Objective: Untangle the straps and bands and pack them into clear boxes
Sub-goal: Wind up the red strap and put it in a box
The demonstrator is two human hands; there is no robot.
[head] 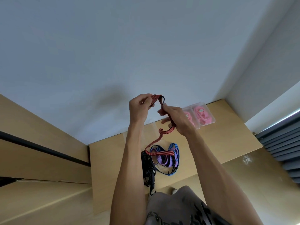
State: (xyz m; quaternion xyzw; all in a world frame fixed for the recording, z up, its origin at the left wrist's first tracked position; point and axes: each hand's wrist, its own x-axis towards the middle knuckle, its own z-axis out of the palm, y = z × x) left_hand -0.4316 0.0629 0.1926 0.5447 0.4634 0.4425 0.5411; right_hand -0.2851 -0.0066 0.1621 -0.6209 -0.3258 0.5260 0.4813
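A red strap with black stripes runs up from the table to both hands. My left hand pinches its folded upper end, raised in front of the wall. My right hand grips the strap a little lower, fingers curled round it. The strap's lower part lies across a pile of purple and blue straps on the wooden table. A tangle of black straps lies left of that pile. Two clear boxes holding pink bands stand at the table's far right corner.
A white wall rises right behind the table. A clear empty-looking box stands near the wall behind my left forearm. Wooden panels lie to the left, grey slats to the right. My lap shows at the bottom edge.
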